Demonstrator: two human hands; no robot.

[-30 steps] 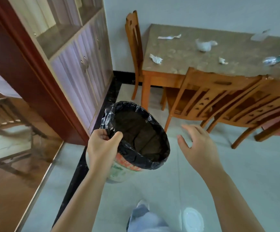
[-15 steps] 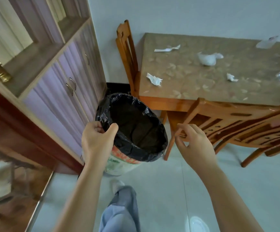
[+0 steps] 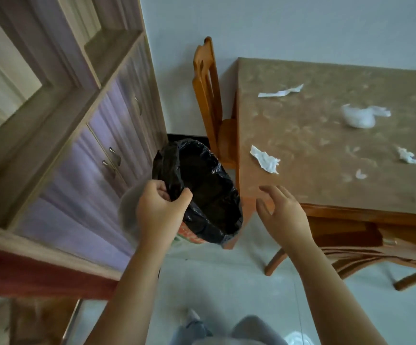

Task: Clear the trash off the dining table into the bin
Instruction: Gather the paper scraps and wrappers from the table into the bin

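My left hand [image 3: 158, 210] grips the rim of the bin [image 3: 202, 195], which is lined with a black bag and held off the floor beside the table's near left corner. My right hand [image 3: 284, 215] hovers empty with fingers spread at that corner. On the brown dining table [image 3: 301, 190] lie several scraps: a crumpled white tissue [image 3: 265, 159] nearest the corner, a torn paper strip [image 3: 280, 91] farther back, a clear plastic wad [image 3: 360, 116], a small paper ball [image 3: 407, 156] and a tiny scrap [image 3: 360, 174].
A wooden chair [image 3: 208, 95] stands at the table's left end, just behind the bin. Another chair [image 3: 376, 250] is tucked under the near side. A cabinet with lilac doors [image 3: 90, 158] runs along the left. Pale tiled floor [image 3: 227, 290] lies below.
I have walked closer to the table, carrying the bin up to its left corner. My right hand has risen from the chair back to the table's corner and its fingers have spread.
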